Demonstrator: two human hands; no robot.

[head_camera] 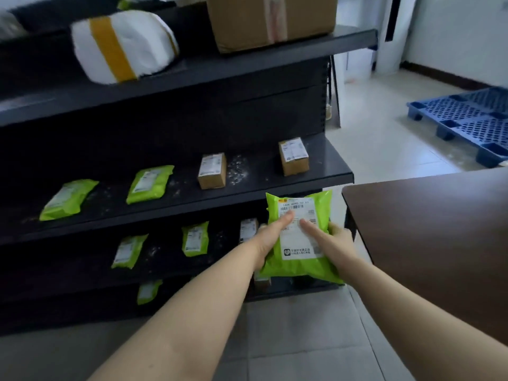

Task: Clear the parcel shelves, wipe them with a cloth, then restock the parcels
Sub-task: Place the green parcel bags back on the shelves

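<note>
Both hands hold one green mailer bag (298, 266) with a white label, in front of the right end of the black shelving. My left hand (270, 236) grips its left edge, thumb on the label. My right hand (330, 239) grips the right edge the same way. The middle shelf (275, 188) carries two green bags (68, 199) (150, 183) and two small cardboard boxes (212, 170) (293, 157), with white dust between them. The lower shelf (165, 259) bears more green bags (129, 251) (195, 238) and a small box (248, 229), partly hidden by my left hand.
The top shelf (247, 61) holds a white sack with yellow tape (123, 45) and a large cardboard box (270, 19). A dark brown table (439, 243) stands close on the right. A blue plastic pallet (467, 122) lies on the tiled floor beyond.
</note>
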